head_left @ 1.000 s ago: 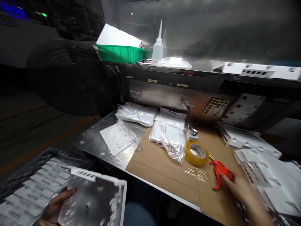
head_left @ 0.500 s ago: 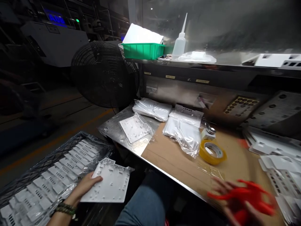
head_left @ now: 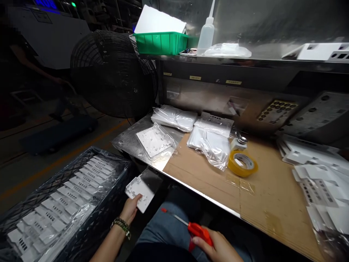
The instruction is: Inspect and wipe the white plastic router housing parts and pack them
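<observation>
Hands apart, both full: left hand (head_left: 129, 211) clamped on the near edge of a white panel (head_left: 147, 187), right hand (head_left: 219, 245) wrapped round a red blow gun (head_left: 201, 233) (nozzle (head_left: 177, 217) out over the jeans (head_left: 160, 231)). Panel hangs off the surface's (head_left: 125, 140) front edge, between jeans and a crate (head_left: 109, 205) of white parts (head_left: 69, 194).
</observation>
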A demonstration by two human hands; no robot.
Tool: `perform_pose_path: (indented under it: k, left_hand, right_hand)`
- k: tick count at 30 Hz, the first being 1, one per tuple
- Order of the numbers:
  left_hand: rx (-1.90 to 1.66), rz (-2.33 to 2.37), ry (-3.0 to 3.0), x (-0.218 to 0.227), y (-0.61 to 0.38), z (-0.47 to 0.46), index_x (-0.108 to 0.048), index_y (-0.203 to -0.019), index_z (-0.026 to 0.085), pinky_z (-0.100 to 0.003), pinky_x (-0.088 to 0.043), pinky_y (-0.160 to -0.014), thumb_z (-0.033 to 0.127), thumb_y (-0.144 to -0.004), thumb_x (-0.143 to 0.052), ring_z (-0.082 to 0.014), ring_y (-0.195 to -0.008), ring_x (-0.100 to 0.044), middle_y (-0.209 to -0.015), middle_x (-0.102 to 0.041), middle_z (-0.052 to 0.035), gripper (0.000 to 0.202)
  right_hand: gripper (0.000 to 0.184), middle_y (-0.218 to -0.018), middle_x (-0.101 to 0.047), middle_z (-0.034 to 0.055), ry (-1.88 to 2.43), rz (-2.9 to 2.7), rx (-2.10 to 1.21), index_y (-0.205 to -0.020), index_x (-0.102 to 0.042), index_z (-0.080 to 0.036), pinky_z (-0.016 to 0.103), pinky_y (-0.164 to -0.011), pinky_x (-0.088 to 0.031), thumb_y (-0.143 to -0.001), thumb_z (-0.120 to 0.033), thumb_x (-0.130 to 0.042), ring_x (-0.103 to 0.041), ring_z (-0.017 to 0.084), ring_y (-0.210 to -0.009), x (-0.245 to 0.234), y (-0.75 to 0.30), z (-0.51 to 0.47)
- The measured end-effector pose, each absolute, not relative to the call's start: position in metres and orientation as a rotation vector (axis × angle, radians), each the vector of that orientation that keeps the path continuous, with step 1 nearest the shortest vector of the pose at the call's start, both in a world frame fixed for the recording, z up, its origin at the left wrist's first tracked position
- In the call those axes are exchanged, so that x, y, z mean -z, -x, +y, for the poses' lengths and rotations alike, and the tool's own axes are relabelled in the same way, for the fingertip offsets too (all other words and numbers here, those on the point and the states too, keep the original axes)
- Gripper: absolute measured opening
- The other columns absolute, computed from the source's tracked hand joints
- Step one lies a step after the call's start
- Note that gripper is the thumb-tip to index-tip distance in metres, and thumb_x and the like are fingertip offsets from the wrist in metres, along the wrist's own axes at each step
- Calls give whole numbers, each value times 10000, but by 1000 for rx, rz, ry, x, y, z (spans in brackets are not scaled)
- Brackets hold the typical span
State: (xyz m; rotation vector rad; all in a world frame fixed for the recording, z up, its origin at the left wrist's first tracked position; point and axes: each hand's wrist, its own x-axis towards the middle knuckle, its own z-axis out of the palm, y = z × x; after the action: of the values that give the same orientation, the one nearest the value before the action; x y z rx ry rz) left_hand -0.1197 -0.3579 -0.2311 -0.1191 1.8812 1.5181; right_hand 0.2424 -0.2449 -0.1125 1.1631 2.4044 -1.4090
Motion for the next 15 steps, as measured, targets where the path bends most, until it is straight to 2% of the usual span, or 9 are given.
perform_pose_path:
  k: [2, 3, 6, 8, 9, 12, 15]
  left_hand:
    - [-1464, 1977, -53, 221, 132, -367, -704, -981, 128, -461, -586, -972, 130, -885, -725, -246, -1065, -711, -1092, -748, -73, 98]
    - [-1443, 2007, -163, 214, 138, -372, -726, -959, 152, -464, -545, -1052, 80, -827, -734, -268, -1160, -687, -1132, -758, -68, 150]
    - [-1400, 1997, -499, 190, 153, -386, -792, -1002, 284, -354, -380, -1218, 8, -652, -698, -262, -1384, -558, -1272, -750, 23, 456]
    - [-1385, 1961, -624, 182, 157, -389, -797, -1057, 338, -302, -315, -1244, 27, -597, -678, -241, -1411, -533, -1307, -733, 77, 568]
    - [-1386, 1959, -635, 181, 157, -390, -796, -1063, 331, -302, -302, -1249, 43, -586, -674, -243, -1406, -540, -1309, -733, 75, 570]
    - [-1427, 2030, -473, 189, 155, -387, -770, -986, 242, -370, -340, -1237, 135, -605, -689, -310, -1387, -556, -1237, -769, -23, 405]
    - [-1450, 2036, -177, 200, 149, -387, -673, -929, 186, -484, -518, -1090, 269, -653, -698, -395, -1235, -663, -995, -794, -144, 289]
  right_hand:
    - [544, -935, -785, 58, -1212, 2400, 1452, -1075, -739, -255, 286, -853, -488, -941, -715, -484, -702, 256, -900, 102, -247, -237]
    - [551, -937, -783, 59, -1204, 2395, 1472, -1087, -738, -250, 292, -860, -488, -941, -717, -483, -699, 258, -901, 98, -248, -233]
    - [548, -940, -779, 58, -1117, 2374, 1507, -1070, -741, -243, 300, -843, -490, -919, -723, -524, -694, 262, -885, 90, -246, -228]
    - [516, -935, -777, 55, -1158, 2382, 1464, -1046, -737, -251, 302, -820, -483, -924, -707, -529, -694, 265, -877, 87, -242, -228]
    - [497, -928, -776, 53, -1186, 2388, 1438, -1027, -734, -255, 300, -809, -478, -931, -696, -527, -694, 264, -871, 85, -240, -229]
    - [460, -910, -778, 38, -1120, 2383, 1444, -975, -727, -252, 277, -777, -464, -929, -676, -556, -692, 245, -846, 78, -234, -233]
    - [462, -909, -782, 38, -1097, 2402, 1402, -972, -722, -243, 271, -759, -449, -923, -677, -570, -702, 243, -846, 70, -233, -240]
